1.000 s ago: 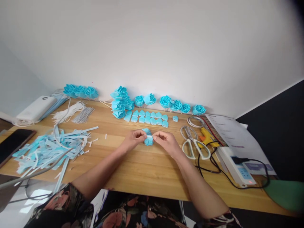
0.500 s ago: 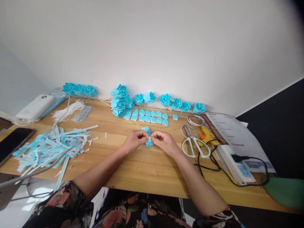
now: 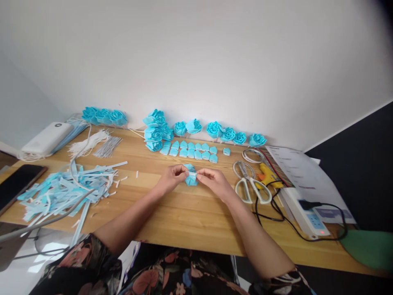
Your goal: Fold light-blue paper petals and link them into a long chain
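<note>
At the middle of the wooden table (image 3: 190, 221), my left hand (image 3: 170, 178) and my right hand (image 3: 212, 180) meet in a pinch on one small folded blue piece (image 3: 191, 178). Both hands have their fingers closed on it, just above the tabletop. Another blue piece lies right behind it. Farther back lie two rows of folded blue petals (image 3: 192, 150). Along the wall stand several finished blue paper roses (image 3: 215, 130).
White-handled scissors (image 3: 249, 182) and a yellow glue gun (image 3: 267, 174) lie to the right, beside a white power strip (image 3: 303, 213) with black cables. A heap of blue and white strips (image 3: 64, 188), a dark phone (image 3: 15, 186) and a white power bank (image 3: 46, 139) are on the left.
Both hands stay pinched on the blue piece and have shifted slightly while working it; the piece looks a little more spread than half a second ago.
</note>
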The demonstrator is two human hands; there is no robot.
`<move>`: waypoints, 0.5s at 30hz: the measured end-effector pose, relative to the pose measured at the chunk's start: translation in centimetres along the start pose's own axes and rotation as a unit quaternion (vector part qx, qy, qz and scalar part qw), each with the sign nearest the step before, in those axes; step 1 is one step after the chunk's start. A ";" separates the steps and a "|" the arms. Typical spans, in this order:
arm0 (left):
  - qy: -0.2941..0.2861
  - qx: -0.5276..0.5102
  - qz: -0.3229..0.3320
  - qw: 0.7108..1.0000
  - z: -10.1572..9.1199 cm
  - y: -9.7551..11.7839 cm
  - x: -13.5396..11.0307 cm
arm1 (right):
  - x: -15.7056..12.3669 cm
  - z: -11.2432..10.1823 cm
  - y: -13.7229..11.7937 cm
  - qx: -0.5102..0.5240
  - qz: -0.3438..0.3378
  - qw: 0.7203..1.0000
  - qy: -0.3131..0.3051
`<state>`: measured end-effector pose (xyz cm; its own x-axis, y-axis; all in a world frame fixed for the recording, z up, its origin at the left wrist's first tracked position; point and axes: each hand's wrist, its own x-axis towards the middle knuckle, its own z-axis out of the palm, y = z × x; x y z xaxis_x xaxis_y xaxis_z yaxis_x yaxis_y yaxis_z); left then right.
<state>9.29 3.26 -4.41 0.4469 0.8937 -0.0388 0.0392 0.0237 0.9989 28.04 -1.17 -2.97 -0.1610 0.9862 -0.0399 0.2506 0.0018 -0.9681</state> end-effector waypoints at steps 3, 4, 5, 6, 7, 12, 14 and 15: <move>-0.005 0.003 -0.001 1.000 0.1 0.0 0.0 | 0.1 0.2 0.2 -0.012 -0.007 1.000 0.012; -0.006 0.002 0.002 1.000 0.1 0.0 0.0 | 0.1 0.2 0.3 -0.016 -0.009 1.000 0.019; -0.004 -0.002 0.007 1.000 0.1 0.1 0.0 | 0.2 0.2 0.3 -0.020 -0.012 0.999 0.027; 0.001 -0.008 0.013 1.000 0.1 0.1 0.0 | 0.2 0.2 0.3 -0.022 -0.015 0.999 0.036; 0.013 -0.014 0.020 1.000 0.0 0.2 0.0 | 0.3 0.2 0.3 -0.026 -0.019 0.998 0.046; 0.090 0.055 0.093 0.990 0.3 0.6 -0.6 | 0.2 0.3 0.1 -0.087 -0.049 0.990 0.098; 0.087 0.137 0.143 0.976 0.5 0.8 -0.9 | 0.1 0.5 0.0 -0.116 -0.069 0.984 0.113; 0.079 0.176 0.168 0.967 0.6 0.8 -1.0 | 0.0 0.6 -0.1 -0.127 -0.079 0.982 0.118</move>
<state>9.45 2.10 -3.54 0.3460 0.8829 0.3176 0.2292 -0.4078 0.8838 27.41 -1.27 -3.06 0.0016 0.9812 0.1932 0.4758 0.1691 -0.8631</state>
